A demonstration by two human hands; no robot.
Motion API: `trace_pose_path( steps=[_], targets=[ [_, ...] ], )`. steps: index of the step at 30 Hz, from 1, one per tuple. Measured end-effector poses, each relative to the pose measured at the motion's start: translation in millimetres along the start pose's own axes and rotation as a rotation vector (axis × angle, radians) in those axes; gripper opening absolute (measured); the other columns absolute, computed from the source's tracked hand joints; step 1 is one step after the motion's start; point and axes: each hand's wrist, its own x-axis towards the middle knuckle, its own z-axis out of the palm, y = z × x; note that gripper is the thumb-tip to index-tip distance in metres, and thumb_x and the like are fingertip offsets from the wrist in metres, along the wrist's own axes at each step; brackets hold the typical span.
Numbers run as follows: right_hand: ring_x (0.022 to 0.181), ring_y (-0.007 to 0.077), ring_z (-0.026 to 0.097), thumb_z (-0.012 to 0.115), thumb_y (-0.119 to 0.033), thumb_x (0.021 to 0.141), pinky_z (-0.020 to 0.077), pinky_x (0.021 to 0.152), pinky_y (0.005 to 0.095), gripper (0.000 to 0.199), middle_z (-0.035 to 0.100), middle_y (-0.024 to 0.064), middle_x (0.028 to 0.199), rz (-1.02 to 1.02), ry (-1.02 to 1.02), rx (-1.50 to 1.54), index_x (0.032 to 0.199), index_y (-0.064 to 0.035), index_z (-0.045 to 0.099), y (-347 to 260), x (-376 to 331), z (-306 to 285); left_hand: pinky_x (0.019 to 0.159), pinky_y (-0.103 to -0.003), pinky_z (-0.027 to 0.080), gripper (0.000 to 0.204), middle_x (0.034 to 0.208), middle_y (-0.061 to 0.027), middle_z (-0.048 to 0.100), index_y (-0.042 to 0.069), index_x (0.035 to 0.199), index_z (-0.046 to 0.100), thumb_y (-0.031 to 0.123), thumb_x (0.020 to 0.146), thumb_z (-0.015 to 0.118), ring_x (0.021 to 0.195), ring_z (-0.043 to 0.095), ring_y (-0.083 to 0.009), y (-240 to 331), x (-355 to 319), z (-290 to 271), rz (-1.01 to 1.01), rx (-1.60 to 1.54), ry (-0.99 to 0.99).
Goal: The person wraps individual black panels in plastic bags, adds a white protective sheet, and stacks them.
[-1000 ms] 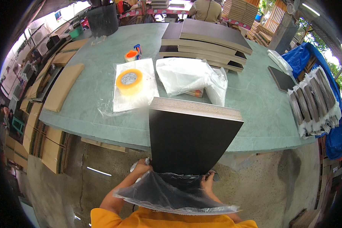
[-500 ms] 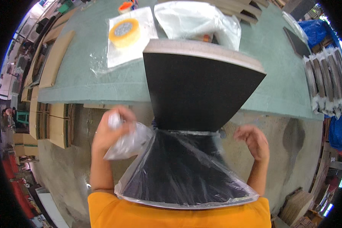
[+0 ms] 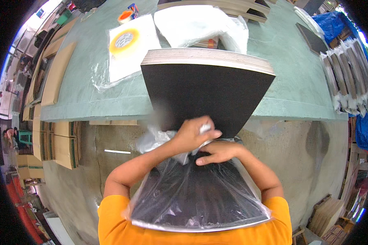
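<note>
A flat black panel in a clear plastic bag (image 3: 200,196) lies against my front, widest near my chest. Beyond it, a thick stack of black panels (image 3: 208,90) with pale layered edges stands tilted at the table edge. My left hand (image 3: 192,132) is closed around crumpled whitish plastic film (image 3: 155,141), part of which trails to its left. Right below it, my right hand (image 3: 221,152) rests at the narrow far end of the bagged panel, thumb apart from the fingers. Some of its fingertips are hidden under the left hand.
On the green table (image 3: 77,85) lie a yellow tape roll (image 3: 124,41) on white sheets, an orange tape roll (image 3: 125,16) and white plastic bags (image 3: 188,24). Wrapped panels (image 3: 347,77) stand at the right. Flattened cardboard (image 3: 63,139) is stacked on the left.
My left hand has swung right and inward with the plastic film, to the middle. My right hand has come left onto the far end of the bagged panel. The view has shifted slightly.
</note>
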Motion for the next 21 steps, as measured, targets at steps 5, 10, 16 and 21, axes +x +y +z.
trace_pose_path(
  steps=[5, 10, 16, 21],
  targets=[
    [0.090, 0.0096, 0.051, 0.062, -0.007, 0.072, 0.0416, 0.076, 0.0247, 0.026, 0.057, 0.0058, 0.096, -0.436, 0.780, 0.650, 0.097, 0.0001, 0.056, -43, -38, -38, 0.083, -0.028, 0.039, 0.084, 0.111, -0.0081, 0.048, 0.001, 0.120, 0.039, 0.031, 0.053, 0.078, 0.099, 0.047, -0.0154, 78, 1, -56, 0.465, -0.240, 0.075],
    [0.071, 0.0069, 0.046, 0.072, -0.018, 0.067, 0.0376, 0.061, 0.0225, 0.027, 0.052, 0.0003, 0.077, -0.368, 0.544, 0.617, 0.074, -0.0034, 0.050, -18, -47, -26, 0.073, -0.025, 0.043, 0.065, 0.086, -0.0040, 0.058, 0.000, 0.115, 0.045, -0.004, 0.055, 0.070, 0.078, 0.054, -0.0110, 68, -12, -76, 0.078, -0.580, 0.230],
    [0.078, 0.0150, 0.055, 0.077, -0.027, 0.057, 0.0429, 0.069, 0.0301, 0.048, 0.059, 0.0054, 0.082, -0.472, 0.817, 0.438, 0.091, -0.0012, 0.056, -21, -61, -25, 0.089, -0.028, 0.035, 0.097, 0.111, -0.0089, 0.048, 0.000, 0.124, 0.032, 0.014, 0.041, 0.079, 0.101, 0.046, -0.0162, 55, -6, -59, 0.148, -0.289, 0.039],
    [0.071, 0.0158, 0.056, 0.066, -0.018, 0.070, 0.0437, 0.065, 0.0259, 0.029, 0.059, 0.0075, 0.079, -0.404, 1.118, 0.719, 0.090, -0.0009, 0.055, -43, -54, -27, 0.095, -0.029, 0.027, 0.111, 0.118, -0.0122, 0.041, 0.005, 0.130, 0.024, 0.022, 0.038, 0.085, 0.111, 0.037, -0.0197, 60, -5, -40, 0.266, -0.246, -0.107]
  ],
)
